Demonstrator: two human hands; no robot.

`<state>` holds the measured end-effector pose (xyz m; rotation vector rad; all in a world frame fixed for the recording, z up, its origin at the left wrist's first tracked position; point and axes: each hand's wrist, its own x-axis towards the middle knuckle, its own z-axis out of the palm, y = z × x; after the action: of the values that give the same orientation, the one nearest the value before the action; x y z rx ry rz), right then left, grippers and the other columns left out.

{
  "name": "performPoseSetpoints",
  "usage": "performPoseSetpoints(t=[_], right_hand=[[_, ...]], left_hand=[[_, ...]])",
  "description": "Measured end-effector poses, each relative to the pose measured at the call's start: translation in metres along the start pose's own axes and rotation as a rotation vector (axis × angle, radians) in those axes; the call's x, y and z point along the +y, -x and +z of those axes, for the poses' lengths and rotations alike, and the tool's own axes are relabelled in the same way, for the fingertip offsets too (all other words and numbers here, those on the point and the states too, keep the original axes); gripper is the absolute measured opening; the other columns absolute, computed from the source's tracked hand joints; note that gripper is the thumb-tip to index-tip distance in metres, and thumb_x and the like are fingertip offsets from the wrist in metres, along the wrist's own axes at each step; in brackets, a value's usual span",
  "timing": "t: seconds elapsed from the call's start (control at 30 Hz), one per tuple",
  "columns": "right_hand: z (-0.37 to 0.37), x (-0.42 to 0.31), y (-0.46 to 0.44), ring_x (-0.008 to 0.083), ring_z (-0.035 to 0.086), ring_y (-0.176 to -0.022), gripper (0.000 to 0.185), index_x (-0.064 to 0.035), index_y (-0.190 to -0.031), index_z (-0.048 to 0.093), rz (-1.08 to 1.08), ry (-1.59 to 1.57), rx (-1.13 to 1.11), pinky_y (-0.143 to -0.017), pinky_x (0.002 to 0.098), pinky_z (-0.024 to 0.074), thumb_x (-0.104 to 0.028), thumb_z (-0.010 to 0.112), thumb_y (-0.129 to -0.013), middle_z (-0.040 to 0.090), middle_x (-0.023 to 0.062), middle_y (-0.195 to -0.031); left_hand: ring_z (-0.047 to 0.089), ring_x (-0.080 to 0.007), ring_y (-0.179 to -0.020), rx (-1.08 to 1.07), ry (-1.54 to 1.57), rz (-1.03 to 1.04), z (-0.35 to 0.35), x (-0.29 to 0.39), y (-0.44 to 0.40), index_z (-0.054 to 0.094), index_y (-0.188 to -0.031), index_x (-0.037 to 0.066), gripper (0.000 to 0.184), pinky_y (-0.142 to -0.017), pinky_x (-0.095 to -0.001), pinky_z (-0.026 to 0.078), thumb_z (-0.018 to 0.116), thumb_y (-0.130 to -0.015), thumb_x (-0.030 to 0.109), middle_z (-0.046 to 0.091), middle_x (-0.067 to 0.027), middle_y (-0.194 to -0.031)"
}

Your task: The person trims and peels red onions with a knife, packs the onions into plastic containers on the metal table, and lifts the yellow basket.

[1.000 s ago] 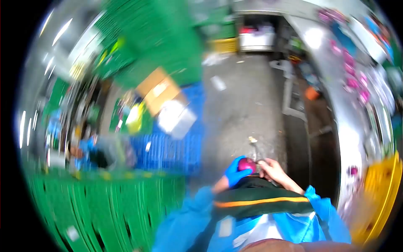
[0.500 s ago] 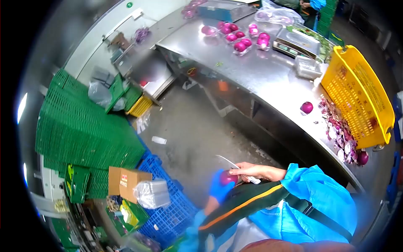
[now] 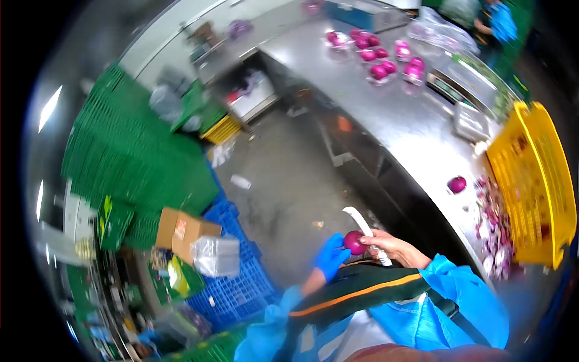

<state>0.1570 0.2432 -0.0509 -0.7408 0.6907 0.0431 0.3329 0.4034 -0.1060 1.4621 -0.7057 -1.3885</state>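
My left hand (image 3: 329,257), in a blue glove, holds a peeled-looking red onion (image 3: 354,242) in front of my apron. The bare fingers of my right hand (image 3: 397,247) are closed round a knife (image 3: 359,220); its pale curved blade points up and away past the onion, and the whitish handle shows below the hand. My right thumb side touches the onion. On the steel table (image 3: 410,148), a single red onion (image 3: 456,184) lies beside a heap of onion skins (image 3: 491,235).
A yellow crate (image 3: 534,187) leans at the table's right. Packed red onions (image 3: 379,71), a scale (image 3: 449,87) and clear trays (image 3: 471,120) stand farther back. Green crates (image 3: 132,151), a blue crate (image 3: 241,295) and a cardboard box (image 3: 184,235) are at left. Another person (image 3: 497,24) stands beyond.
The view has swung, shifting the table rightward and down. My hands still hold the onion and knife; the knife's blade now shows its broad side and the onion is less covered by the glove.
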Motion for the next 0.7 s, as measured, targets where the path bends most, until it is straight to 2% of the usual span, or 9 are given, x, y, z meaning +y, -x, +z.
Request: performPoseSetpoints(t=[0.03,0.07,0.17,0.2,0.27,0.3,0.47,0.67,0.7], right_hand=[[0.008,-0.016,0.014,0.0050,0.051,-0.053,0.046,-0.0062,-0.123,0.056,-0.011,0.029,0.030,-0.041,0.0208,0.0399,-0.032,0.070,-0.088,0.064,0.0014,-0.091],[-0.015,-0.007,0.000,0.0053,0.052,-0.055,0.044,-0.0070,-0.122,0.056,0.025,0.042,0.057,-0.043,0.0207,0.0412,-0.030,0.071,-0.088,0.064,0.0011,-0.088],[-0.030,-0.043,-0.002,0.0053,0.055,-0.059,0.029,-0.0056,-0.108,0.062,-0.166,0.057,0.248,-0.047,0.0199,0.0423,-0.021,0.071,-0.086,0.063,0.0006,-0.080],[-0.049,-0.055,-0.023,0.0054,0.055,-0.059,0.029,-0.0058,-0.108,0.062,-0.183,0.129,0.288,-0.047,0.0201,0.0422,-0.021,0.071,-0.086,0.063,0.0007,-0.080],[-0.073,-0.082,-0.049,0.0057,0.054,-0.059,0.030,-0.0060,-0.108,0.062,-0.215,0.256,0.344,-0.047,0.0204,0.0421,-0.023,0.071,-0.085,0.063,0.0008,-0.079],[-0.077,-0.095,-0.064,0.0059,0.054,-0.059,0.030,-0.0061,-0.108,0.062,-0.232,0.309,0.382,-0.047,0.0206,0.0421,-0.024,0.071,-0.085,0.063,0.0008,-0.079],[-0.086,-0.130,-0.106,0.0067,0.054,-0.058,0.033,-0.0068,-0.108,0.062,-0.239,0.489,0.466,-0.047,0.0214,0.0418,-0.028,0.072,-0.085,0.062,0.0010,-0.078],[-0.090,-0.151,-0.136,0.0077,0.053,-0.057,0.035,-0.0075,-0.107,0.061,-0.239,0.578,0.541,-0.047,0.0223,0.0415,-0.032,0.072,-0.084,0.061,0.0013,-0.077],[-0.091,-0.153,-0.138,0.0078,0.053,-0.057,0.036,-0.0076,-0.107,0.061,-0.234,0.588,0.555,-0.047,0.0225,0.0414,-0.033,0.072,-0.084,0.061,0.0013,-0.077]], left_hand=[[0.053,-0.0282,-0.123,0.067,-0.015,0.006,0.003,-0.002,0.002,0.030,-0.149,0.006,0.071,-0.098,-0.0387,0.049,0.067,-0.092,0.026,0.049,-0.0166,-0.138],[0.054,-0.0264,-0.121,0.022,-0.129,-0.091,0.007,-0.003,-0.005,0.035,-0.146,0.005,0.065,-0.099,-0.0388,0.048,0.066,-0.093,0.025,0.052,-0.0152,-0.135],[0.058,-0.0208,-0.112,-0.029,0.035,0.304,0.008,-0.010,0.005,0.052,-0.134,0.005,0.048,-0.102,-0.0381,0.044,0.065,-0.094,0.027,0.060,-0.0104,-0.123],[0.057,-0.0215,-0.114,0.180,0.034,0.368,0.013,-0.038,-0.001,0.050,-0.136,0.005,0.052,-0.102,-0.0376,0.044,0.065,-0.093,0.032,0.061,-0.0109,-0.121],[0.058,-0.0221,-0.115,0.266,0.030,0.172,0.010,-0.059,-0.009,0.050,-0.136,0.006,0.057,-0.102,-0.0375,0.045,0.065,-0.092,0.039,0.062,-0.0119,-0.121],[0.058,-0.0229,-0.114,0.312,0.066,0.243,-0.003,-0.091,-0.023,0.051,-0.136,0.007,0.058,-0.101,-0.0373,0.046,0.064,-0.092,0.042,0.063,-0.0120,-0.122],[0.053,-0.0287,-0.125,0.521,0.093,-0.048,-0.013,-0.079,0.049,0.050,-0.138,0.010,0.063,-0.105,-0.0393,0.043,0.064,-0.090,0.048,0.055,-0.0156,-0.137],[0.053,-0.0289,-0.124,0.671,0.322,0.041,-0.014,-0.118,0.063,0.049,-0.138,0.011,0.064,-0.104,-0.0393,0.043,0.064,-0.089,0.050,0.056,-0.0142,-0.136],[0.054,-0.0282,-0.123,0.686,0.287,-0.029,-0.020,-0.126,0.058,0.049,-0.139,0.011,0.064,-0.104,-0.0390,0.043,0.065,-0.089,0.048,0.057,-0.0137,-0.134]])
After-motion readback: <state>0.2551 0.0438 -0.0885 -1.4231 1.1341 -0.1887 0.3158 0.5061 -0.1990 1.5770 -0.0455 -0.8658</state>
